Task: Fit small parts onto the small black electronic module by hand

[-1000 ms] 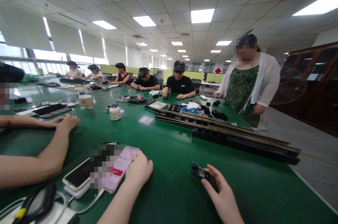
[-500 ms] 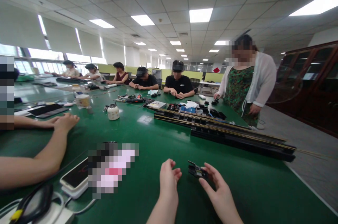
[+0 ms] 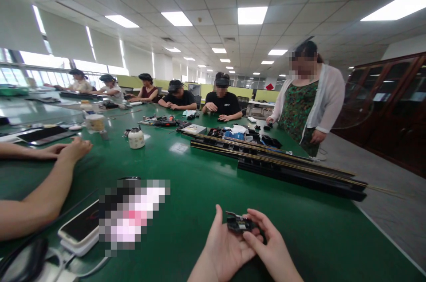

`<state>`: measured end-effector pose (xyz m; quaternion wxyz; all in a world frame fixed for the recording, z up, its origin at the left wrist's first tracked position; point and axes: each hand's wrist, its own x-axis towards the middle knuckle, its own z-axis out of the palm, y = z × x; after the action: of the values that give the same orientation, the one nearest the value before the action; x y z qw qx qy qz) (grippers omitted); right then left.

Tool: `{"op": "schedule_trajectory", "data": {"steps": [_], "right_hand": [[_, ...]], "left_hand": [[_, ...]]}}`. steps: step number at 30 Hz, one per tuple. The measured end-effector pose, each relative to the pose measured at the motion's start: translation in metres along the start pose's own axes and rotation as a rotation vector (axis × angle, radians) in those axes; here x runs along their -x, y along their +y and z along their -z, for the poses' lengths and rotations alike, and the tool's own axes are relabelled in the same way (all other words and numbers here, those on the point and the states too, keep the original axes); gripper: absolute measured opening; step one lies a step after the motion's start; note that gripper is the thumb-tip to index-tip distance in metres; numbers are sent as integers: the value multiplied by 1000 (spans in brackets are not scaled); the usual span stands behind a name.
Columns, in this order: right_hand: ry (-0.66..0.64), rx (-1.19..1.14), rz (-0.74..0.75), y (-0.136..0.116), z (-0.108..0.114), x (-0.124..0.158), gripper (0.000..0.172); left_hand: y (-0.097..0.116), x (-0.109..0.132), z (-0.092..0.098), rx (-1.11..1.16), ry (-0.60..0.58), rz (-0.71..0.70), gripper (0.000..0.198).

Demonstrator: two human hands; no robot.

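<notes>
A small black plastic part (image 3: 240,223) with a thin raised flap on its left end is pinched between the thumb and fingers of my right hand (image 3: 271,240). Under it lies my left hand (image 3: 229,244), palm up, thumb raised and fingers stretched toward the right hand. The part sits just over the left palm; whether it rests on the palm I cannot tell. Both hands are above the green table (image 3: 186,211) near its front edge.
Long black rails with thin brass-coloured rods (image 3: 282,162) lie across the right side. A phone (image 3: 83,224) with cables is at the left, near another person's forearms (image 3: 56,184). A small patterned jar (image 3: 136,138) stands farther back. Several people sit around; one stands at right.
My left hand has turned palm up and moved right, beneath the black part. My right hand has brought the part slightly left and down. The view has shifted a little.
</notes>
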<state>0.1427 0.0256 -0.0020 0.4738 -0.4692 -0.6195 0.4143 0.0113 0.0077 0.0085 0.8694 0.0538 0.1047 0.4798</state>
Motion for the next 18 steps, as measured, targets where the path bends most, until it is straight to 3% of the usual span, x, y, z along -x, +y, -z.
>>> {"op": "schedule_trajectory", "data": {"steps": [7, 18], "right_hand": [[-6, 90, 31, -6, 3, 4, 34], [-54, 197, -13, -14, 8, 12, 31]], "left_hand": [[4, -8, -1, 34, 28, 88, 61], [2, -10, 0, -18, 144, 90, 43]]}}
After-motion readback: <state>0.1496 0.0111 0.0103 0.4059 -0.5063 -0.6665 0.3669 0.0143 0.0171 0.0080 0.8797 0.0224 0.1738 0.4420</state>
